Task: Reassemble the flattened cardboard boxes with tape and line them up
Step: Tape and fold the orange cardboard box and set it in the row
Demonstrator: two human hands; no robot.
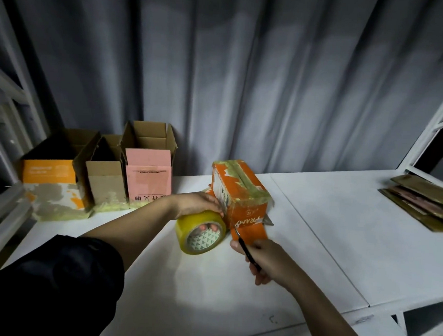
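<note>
An orange cardboard box [239, 191] lies upside down in the middle of the white table [326, 236], with yellowish tape across its upturned bottom. My left hand [201, 205] grips a yellow tape roll [200, 233] pressed against the box's left side, fingers through the core. My right hand [259, 261] holds a thin dark blade or pen [247, 252] whose tip touches the box's lower front flap. Three assembled boxes stand open in a row at the back left: an orange and white one [52, 183], a plain brown one [105, 180] and a pink one [149, 175].
A stack of flattened cardboard boxes [422, 202] lies at the table's far right edge. A grey curtain hangs behind the table. White metal frames stand at the left [6, 123] and right [435, 121]. The table's front edge is at the lower right.
</note>
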